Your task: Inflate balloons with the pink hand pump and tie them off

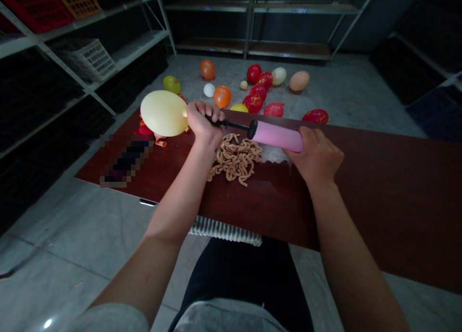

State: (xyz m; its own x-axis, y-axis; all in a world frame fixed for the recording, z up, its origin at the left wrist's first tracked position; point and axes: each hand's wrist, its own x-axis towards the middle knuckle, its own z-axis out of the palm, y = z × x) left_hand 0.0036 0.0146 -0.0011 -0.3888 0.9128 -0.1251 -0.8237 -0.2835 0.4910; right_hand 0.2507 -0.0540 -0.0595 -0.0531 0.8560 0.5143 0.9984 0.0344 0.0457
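Observation:
My left hand is closed around the black handle end of a balloon pump. A pale yellow balloon, partly inflated, sticks out from the left side of that fist, its neck pinched in the fingers. The nozzle is hidden by the hand. My right hand wraps round the far right end of the pump's pink barrel. Between the two hands the black rod is partly drawn out. Below the pump, a heap of beige, curly long balloons lies on the dark red-brown table.
A blurred dark rectangular item lies on the table's left. Deflated balloons are behind it. Inflated balloons, including an orange one and a red one, rest on the floor beyond. Metal shelves with crates surround the area.

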